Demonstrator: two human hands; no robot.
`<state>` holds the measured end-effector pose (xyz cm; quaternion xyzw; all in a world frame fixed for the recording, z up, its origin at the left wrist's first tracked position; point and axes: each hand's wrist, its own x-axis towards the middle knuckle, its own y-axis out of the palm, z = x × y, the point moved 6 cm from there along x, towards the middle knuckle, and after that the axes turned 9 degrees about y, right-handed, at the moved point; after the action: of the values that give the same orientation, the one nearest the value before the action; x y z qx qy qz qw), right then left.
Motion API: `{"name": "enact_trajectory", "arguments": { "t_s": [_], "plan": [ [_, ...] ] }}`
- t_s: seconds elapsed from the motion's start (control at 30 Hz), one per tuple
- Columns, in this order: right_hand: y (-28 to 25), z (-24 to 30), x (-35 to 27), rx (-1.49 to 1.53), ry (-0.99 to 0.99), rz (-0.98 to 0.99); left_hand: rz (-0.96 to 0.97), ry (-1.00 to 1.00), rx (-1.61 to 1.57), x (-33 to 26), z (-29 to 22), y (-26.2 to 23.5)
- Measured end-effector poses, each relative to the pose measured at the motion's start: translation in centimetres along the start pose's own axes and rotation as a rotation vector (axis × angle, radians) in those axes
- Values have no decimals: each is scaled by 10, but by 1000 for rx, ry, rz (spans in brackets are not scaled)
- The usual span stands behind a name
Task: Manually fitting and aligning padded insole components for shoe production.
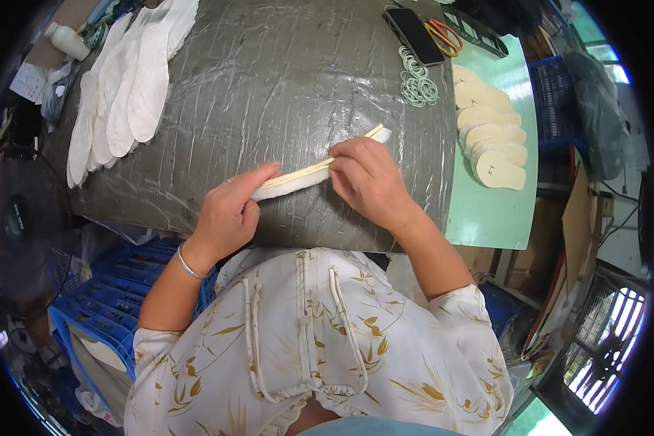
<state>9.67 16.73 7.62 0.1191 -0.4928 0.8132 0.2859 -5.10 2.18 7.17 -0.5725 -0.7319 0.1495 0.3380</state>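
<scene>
Above the near part of the grey table (pixel 261 80), I hold a cream insole with a white fluffy layer (pixel 296 183), seen nearly edge-on and slanting up to the right. My left hand (pixel 230 207), with a silver bangle at the wrist, is closed on its left end. My right hand (pixel 370 176) pinches it nearer the right end, which sticks out past the fingers. To the left lie overlapping white foot-shaped fabric pieces (pixel 139 94). On a green board (pixel 479 218) at the right, several cream insoles (pixel 501 168) overlap in a row.
At the far right of the table are a black phone (pixel 414 35), orange-handled scissors (pixel 445 38) and pale green rubber bands (pixel 418 89). A white bottle (pixel 67 41) stands far left. Blue crates (pixel 109 301) and a dark fan (pixel 22 211) are by my left side.
</scene>
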Motion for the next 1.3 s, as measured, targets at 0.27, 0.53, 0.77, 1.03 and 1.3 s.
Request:
{"name": "enact_trajectory", "arguments": {
  "t_s": [0.27,0.53,0.77,1.03,1.3],
  "plan": [
    [3,0,-5,39,95,-80,115,102,139,1,-3,-1],
    [1,7,-15,138,195,7,113,149,233,44,-28,34],
    [-29,-9,-30,78,301,-89,119,139,330,46,-27,42],
    [-21,-3,-20,-33,176,34,55,135,317,46,-28,44],
    [-15,-3,-16,-51,68,59,57,153,370,45,-31,50]
  ]
}}
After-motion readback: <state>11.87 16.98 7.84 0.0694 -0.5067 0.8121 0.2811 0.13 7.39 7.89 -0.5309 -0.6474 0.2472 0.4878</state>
